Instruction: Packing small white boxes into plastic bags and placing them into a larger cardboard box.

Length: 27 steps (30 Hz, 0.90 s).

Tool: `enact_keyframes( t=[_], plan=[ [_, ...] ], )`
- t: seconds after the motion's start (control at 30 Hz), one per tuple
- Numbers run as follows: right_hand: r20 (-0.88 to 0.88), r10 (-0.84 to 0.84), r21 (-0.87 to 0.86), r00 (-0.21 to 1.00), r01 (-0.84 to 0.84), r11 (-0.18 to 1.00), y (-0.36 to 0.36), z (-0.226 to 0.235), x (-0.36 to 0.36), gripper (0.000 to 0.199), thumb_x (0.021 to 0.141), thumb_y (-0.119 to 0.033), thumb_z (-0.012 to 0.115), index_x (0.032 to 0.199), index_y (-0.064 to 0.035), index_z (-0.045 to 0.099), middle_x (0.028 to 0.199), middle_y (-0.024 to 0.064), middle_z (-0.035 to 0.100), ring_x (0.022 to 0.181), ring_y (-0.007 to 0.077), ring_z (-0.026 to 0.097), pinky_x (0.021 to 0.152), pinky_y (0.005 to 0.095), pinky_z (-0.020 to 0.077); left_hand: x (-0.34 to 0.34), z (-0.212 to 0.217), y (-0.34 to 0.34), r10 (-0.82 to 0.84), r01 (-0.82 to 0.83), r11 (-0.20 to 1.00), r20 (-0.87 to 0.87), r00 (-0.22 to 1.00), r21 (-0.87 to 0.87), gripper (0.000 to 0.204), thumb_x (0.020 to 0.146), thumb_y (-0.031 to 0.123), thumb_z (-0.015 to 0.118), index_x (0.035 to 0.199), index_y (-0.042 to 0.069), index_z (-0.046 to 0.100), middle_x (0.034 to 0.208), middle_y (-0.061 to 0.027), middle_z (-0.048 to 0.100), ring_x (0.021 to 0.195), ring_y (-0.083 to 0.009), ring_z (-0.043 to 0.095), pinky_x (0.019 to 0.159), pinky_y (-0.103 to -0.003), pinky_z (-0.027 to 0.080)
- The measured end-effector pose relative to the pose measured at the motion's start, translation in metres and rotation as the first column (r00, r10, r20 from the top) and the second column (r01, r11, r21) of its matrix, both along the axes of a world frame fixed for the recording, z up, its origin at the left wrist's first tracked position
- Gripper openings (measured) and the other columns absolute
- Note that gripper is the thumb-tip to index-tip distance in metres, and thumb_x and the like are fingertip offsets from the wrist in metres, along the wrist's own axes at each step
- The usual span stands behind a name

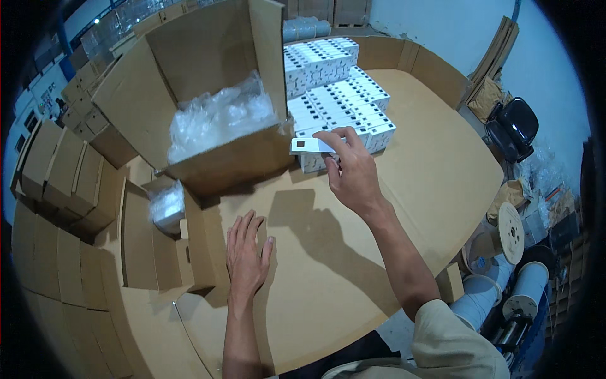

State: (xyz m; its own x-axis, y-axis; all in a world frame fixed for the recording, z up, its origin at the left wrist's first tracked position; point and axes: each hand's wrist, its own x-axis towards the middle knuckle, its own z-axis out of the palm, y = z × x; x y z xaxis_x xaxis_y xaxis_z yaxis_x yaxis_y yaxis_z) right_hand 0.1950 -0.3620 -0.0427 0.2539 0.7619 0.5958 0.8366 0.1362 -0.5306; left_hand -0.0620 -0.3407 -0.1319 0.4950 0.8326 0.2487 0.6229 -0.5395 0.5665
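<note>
My right hand (352, 167) grips a small white box (310, 146) between thumb and fingers, held at the near left corner of a stack. That stack is made of several rows of matching white boxes (338, 104) with dark square marks, piled in steps. My left hand (247, 252) rests on the cardboard-covered table (303, 240), fingers stretched out, holding nothing. To its left is a small open carton (142, 246) with a bubble-wrapped bundle (167, 207) inside. Beyond it stands a large open carton (233, 161) filled with clear bubble wrap (218, 117).
Brown cartons (63, 167) are stacked along the left, with folded ones (60, 268) nearer. A low cardboard wall (410, 57) edges the table's far side. On the right floor are a black chair (514, 129), a cable spool (510, 234) and wrapped rolls (527, 287).
</note>
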Motion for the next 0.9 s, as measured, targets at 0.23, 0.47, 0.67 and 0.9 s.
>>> enact_keyframes(
  t=[0.23, 0.47, 0.67, 0.9],
  plan=[
    [-0.122, 0.144, -0.052, 0.982, -0.151, 0.987, -0.025, -0.031, -0.06, 0.043, 0.082, 0.005, 0.066, 0.122, -0.011, 0.063, 0.111, 0.0149, 0.059, 0.094, 0.0356, 0.066, 0.077, 0.0455, 0.056, -0.016, 0.019, 0.004, 0.146, -0.002, 0.921, 0.339, 0.929, -0.389, 0.036, 0.1, 0.019, 0.06, 0.132, 0.003, 0.056, 0.127, -0.0139, 0.064, 0.116, -0.0306, 0.061, 0.101, -0.04, 0.048],
    [-0.037, 0.292, -0.017, 0.956, -0.292, 0.956, -0.029, -0.065, -0.091, 0.048, 0.076, 0.01, 0.067, 0.119, -0.0125, 0.067, 0.112, 0.0131, 0.06, 0.083, 0.0311, 0.068, 0.071, 0.0416, 0.0589, -0.032, 0.007, 0.017, 0.421, 0.269, 0.654, 0.635, 0.648, -0.707, 0.029, 0.105, 0.028, 0.057, 0.122, 0.005, 0.054, 0.094, -0.0081, 0.068, 0.086, -0.011, 0.064, 0.075, -0.028, 0.055],
    [-0.15, 0.411, -0.056, 0.9, -0.422, 0.905, -0.027, -0.072, -0.091, 0.046, 0.079, 0.012, 0.064, 0.12, -0.009, 0.067, 0.131, 0.0157, 0.052, 0.089, 0.0259, 0.07, 0.069, 0.0366, 0.0599, -0.027, 0.002, 0.02, 0.412, 0.19, 0.735, 0.651, 0.638, -0.651, 0.033, 0.1, 0.017, 0.065, 0.126, 0.003, 0.051, 0.106, -0.0095, 0.068, 0.091, -0.0119, 0.063, 0.077, -0.028, 0.053],
    [-0.334, 0.398, 0.006, 0.854, -0.42, 0.907, -0.016, -0.08, -0.082, 0.027, 0.089, 0.008, 0.063, 0.115, 0.0021, 0.061, 0.132, 0.0197, 0.053, 0.099, 0.0274, 0.07, 0.079, 0.0345, 0.0618, -0.023, 0.0, 0.027, 0.354, 0.233, 0.788, 0.728, 0.587, -0.57, 0.049, 0.095, 0.004, 0.068, 0.138, -0.002, 0.047, 0.122, -0.0149, 0.065, 0.105, -0.0154, 0.064, 0.091, -0.029, 0.054]
  ],
)
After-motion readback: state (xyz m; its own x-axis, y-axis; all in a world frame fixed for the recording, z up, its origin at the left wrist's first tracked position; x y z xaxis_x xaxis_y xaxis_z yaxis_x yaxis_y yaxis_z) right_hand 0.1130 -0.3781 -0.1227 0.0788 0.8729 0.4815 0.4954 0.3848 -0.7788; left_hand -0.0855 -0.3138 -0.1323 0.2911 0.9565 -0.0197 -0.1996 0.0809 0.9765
